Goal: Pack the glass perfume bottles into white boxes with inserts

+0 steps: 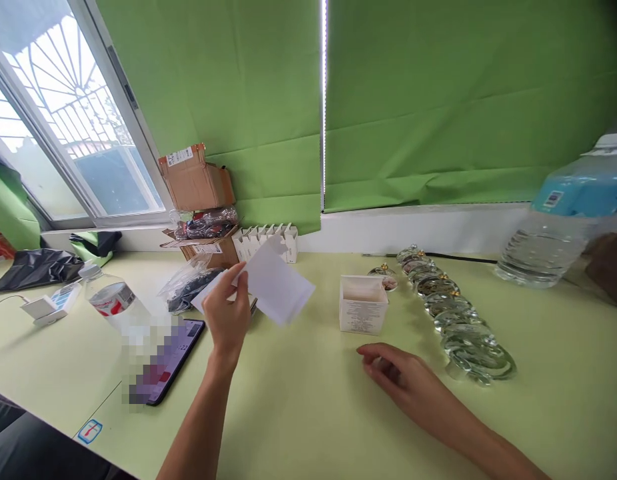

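My left hand [227, 310] pinches folded white paper [278, 280] between thumb and fingers, raised over the table. The sheet slants down to the right of the fingers, and another white edge shows to their left. My right hand [391, 373] hovers low with loosely curled fingers and nothing visible in them. Just beyond its fingertips stands a small white box [362, 317], upright, its top uncovered and printed text on its front. A row of round clear glass pieces [448, 310] with gold-coloured parts runs to the right, and one similar piece [386, 277] lies behind the box.
Several white cartons [288, 243] line the back near stacked cardboard boxes [196, 180]. To the left are a plastic bottle [111, 297], a phone [176, 360] and a bag with dark contents [188, 290]. A large water bottle [548, 220] stands at the right, before green curtains [428, 100].
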`<state>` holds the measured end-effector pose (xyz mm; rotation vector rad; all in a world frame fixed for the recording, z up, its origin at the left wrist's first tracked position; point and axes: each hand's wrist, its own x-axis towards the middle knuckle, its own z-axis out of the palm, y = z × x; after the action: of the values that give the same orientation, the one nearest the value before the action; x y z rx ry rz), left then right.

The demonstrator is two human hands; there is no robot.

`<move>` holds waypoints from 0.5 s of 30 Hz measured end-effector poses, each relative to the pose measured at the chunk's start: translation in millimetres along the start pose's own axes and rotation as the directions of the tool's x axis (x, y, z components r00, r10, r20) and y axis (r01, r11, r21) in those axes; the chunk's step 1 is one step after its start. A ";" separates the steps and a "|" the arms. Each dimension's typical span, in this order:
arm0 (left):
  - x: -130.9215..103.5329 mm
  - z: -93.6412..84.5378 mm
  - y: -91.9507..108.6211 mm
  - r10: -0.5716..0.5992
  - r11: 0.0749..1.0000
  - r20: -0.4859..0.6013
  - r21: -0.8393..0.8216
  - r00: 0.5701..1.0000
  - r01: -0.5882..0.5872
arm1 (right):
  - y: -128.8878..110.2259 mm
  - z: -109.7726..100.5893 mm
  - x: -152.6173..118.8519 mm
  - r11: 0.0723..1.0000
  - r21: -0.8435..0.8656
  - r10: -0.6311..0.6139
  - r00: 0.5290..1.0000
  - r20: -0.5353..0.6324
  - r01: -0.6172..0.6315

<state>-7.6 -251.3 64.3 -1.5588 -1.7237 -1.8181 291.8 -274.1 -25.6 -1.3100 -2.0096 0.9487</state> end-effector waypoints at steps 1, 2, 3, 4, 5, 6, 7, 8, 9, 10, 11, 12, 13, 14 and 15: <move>-4.3 2.6 4.4 -0.009 0.999 0.055 -0.048 0.998 0.011 | -3.1 2.0 -1.1 0.995 0.097 0.013 1.000 0.023 -0.015; -8.8 5.1 9.1 -0.010 0.996 0.104 -0.091 0.995 0.019 | -6.0 3.8 -2.0 0.980 0.196 0.020 0.999 0.047 -0.029; -13.5 7.2 13.9 -0.004 0.992 0.139 -0.124 0.990 0.021 | -8.8 5.4 -2.8 0.956 0.291 0.023 0.997 0.071 -0.043; -18.3 8.9 18.8 0.008 0.990 0.162 -0.143 0.987 0.016 | -11.6 6.5 -3.4 0.925 0.375 0.021 0.996 0.091 -0.054; -23.0 10.3 23.7 0.023 0.989 0.173 -0.147 0.985 0.003 | -14.5 7.2 -3.9 0.894 0.444 0.014 0.994 0.105 -0.059; -27.5 11.2 28.5 0.042 0.990 0.176 -0.140 0.983 -0.017 | -17.5 7.3 -4.3 0.867 0.495 0.004 0.994 0.106 -0.056; -31.9 11.7 33.2 0.068 0.991 0.173 -0.124 0.983 -0.047 | -20.7 6.9 -4.6 0.847 0.530 -0.007 0.995 0.096 -0.045; -36.0 12.0 37.6 0.104 0.990 0.162 -0.107 0.981 -0.087 | -24.1 6.0 -4.9 0.832 0.553 -0.019 0.997 0.081 -0.029; -39.9 12.0 41.6 0.147 0.987 0.147 -0.092 0.978 -0.135 | -27.5 4.7 -5.3 0.821 0.571 -0.031 0.998 0.061 -0.009; -43.7 11.9 45.4 0.195 0.979 0.131 -0.079 0.972 -0.186 | -30.9 3.1 -5.8 0.807 0.590 -0.042 0.998 0.041 0.009; -47.4 11.7 48.8 0.247 0.968 0.113 -0.071 0.962 -0.240 | -34.3 1.3 -6.3 0.789 0.614 -0.048 0.999 0.021 0.025; -50.9 11.5 51.8 0.301 0.953 0.098 -0.068 0.948 -0.296 | -37.4 -0.5 -6.9 0.767 0.640 -0.049 0.999 0.004 0.035; -54.5 11.4 54.7 0.358 0.933 0.089 -0.074 0.930 -0.352 | -40.3 -2.3 -7.6 0.744 0.667 -0.047 0.999 -0.012 0.043; -58.1 11.3 57.2 0.414 0.909 0.084 -0.088 0.907 -0.407 | -42.8 -4.0 -8.4 0.721 0.691 -0.043 0.999 -0.028 0.051; -61.9 11.4 59.6 0.469 0.881 0.082 -0.109 0.880 -0.459 | -45.1 -5.6 -9.1 0.701 0.711 -0.040 0.998 -0.044 0.059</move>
<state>68.5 -290.8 51.4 -1.9299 -1.1710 -1.6016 275.3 -293.5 13.1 -0.8052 -1.3854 1.4772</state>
